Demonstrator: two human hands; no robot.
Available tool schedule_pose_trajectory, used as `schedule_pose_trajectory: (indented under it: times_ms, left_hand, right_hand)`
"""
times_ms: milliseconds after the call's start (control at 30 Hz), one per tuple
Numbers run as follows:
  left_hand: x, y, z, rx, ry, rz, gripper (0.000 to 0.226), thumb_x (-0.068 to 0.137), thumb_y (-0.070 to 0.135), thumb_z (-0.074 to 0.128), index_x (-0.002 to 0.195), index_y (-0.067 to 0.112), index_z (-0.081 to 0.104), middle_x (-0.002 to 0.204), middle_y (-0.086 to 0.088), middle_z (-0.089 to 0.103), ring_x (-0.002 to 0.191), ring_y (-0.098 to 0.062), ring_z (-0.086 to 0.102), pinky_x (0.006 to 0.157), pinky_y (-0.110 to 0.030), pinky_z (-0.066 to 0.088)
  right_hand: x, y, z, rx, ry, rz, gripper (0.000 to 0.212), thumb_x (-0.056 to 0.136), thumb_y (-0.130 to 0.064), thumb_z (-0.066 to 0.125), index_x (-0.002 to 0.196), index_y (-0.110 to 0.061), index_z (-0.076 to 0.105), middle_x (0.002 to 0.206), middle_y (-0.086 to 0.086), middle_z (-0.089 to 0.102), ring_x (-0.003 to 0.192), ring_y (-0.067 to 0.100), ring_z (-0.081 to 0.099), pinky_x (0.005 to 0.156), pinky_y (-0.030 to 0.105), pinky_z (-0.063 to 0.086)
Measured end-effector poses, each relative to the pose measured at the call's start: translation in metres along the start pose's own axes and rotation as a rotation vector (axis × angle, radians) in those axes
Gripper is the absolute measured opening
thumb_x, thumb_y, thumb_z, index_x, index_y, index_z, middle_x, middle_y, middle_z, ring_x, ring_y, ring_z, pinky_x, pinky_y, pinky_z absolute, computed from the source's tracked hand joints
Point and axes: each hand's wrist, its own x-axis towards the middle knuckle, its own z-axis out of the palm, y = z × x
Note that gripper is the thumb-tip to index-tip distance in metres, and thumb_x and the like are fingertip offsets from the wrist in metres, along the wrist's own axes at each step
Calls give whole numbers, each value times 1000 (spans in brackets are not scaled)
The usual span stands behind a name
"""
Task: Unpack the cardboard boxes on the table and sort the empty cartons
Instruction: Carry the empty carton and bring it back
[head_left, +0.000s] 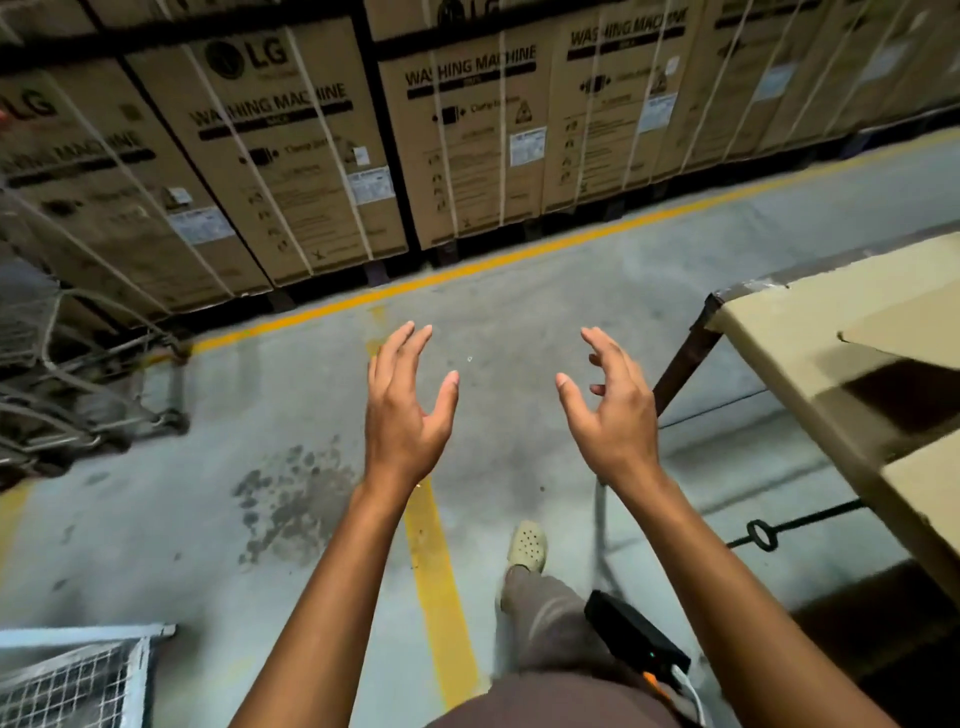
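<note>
Left hand (405, 415), right hand (608, 415) empty, fingers spread; flat cardboard carton (841, 332) right.

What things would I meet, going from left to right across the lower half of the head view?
Wire mesh cage → left hand → beige clog → right hand → cardboard on the table.

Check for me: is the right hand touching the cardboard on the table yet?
Apart. The head view shows the right hand open in mid-air over the floor, with bare concrete plainly visible between its fingers and the cardboard on the table.
</note>
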Motion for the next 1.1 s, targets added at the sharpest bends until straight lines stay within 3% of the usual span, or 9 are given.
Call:
schedule_pose_trajectory:
  times_ms: [233,333,500,800,967,1100]
  left_hand:
    - [166,-30,89,-56,-98,123,52,92,33,57,136,6,55,141,-13,52,132,-26,47,113,-23,29]
    - [237,-26,128,-70,-146,175,52,92,33,58,137,8,54,143,-11,50,134,-25,45,114,-26,30]
    - [334,-10,191,-131,-189,267,49,92,28,61,137,8,53,142,-11,50,135,-23,44,115,-39,34]
    - [480,29,348,-325,-373,441,49,93,30,61,136,8,54,142,-11,50,135,-22,44,115,-26,30]
    - [573,57,440,-418,-465,575,50,94,32,59,136,6,54,141,-13,51,135,-25,45,115,-31,33]
    - [639,87,501,-471,-557,671,50,94,31,60,136,6,54,142,-13,51,135,-26,45,114,-26,29]
  right_hand:
    - [142,59,32,-32,103,74,58,92,-40,57,144,-17,47,146,4,51,125,25,54,94,50,52]
    - [202,80,33,-54,159,85,59,91,-41,56,144,-16,48,145,5,51,124,26,54,93,50,53]
    - [285,110,18,-123,253,124,60,89,-42,56,143,-15,51,145,5,53,123,27,56,91,51,53]
    - [412,187,-22,-248,509,219,58,88,-38,57,141,-13,52,144,6,54,123,28,58,92,55,52]
    - [488,235,-44,-335,653,307,59,88,-41,56,141,-17,51,144,3,53,120,27,57,90,51,53]
    - [545,259,-67,-383,774,376,60,87,-42,55,142,-17,50,143,5,54,122,28,57,93,55,52]
